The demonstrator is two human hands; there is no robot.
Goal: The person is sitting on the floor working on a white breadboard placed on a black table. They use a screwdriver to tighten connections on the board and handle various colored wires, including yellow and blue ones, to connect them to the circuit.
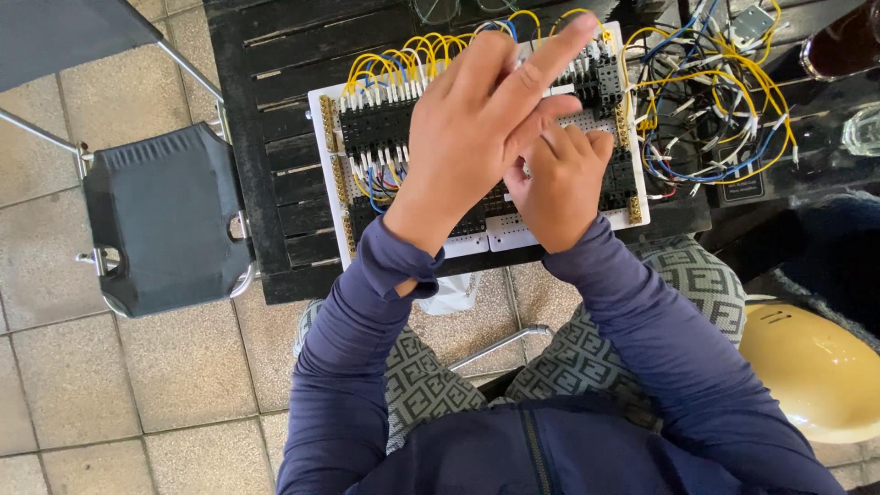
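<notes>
A white panel board (330, 174) carrying black terminal blocks and many yellow and blue wires lies on a dark slatted table (275, 119). My left hand (477, 128) hovers over the middle of the board, fingers extended toward its far edge, holding nothing that I can see. My right hand (561, 179) is curled just to its right, fingertips pressed down among the terminal blocks; whether it pinches a wire is hidden. A loose tangle of yellow, blue and white wires (710, 110) lies right of the board.
A black metal-framed chair (165, 215) stands left of the table on a tiled floor. A yellow hard hat (811, 367) sits at the lower right. A glass (862, 128) and a dark cup (839, 41) are at the table's right end.
</notes>
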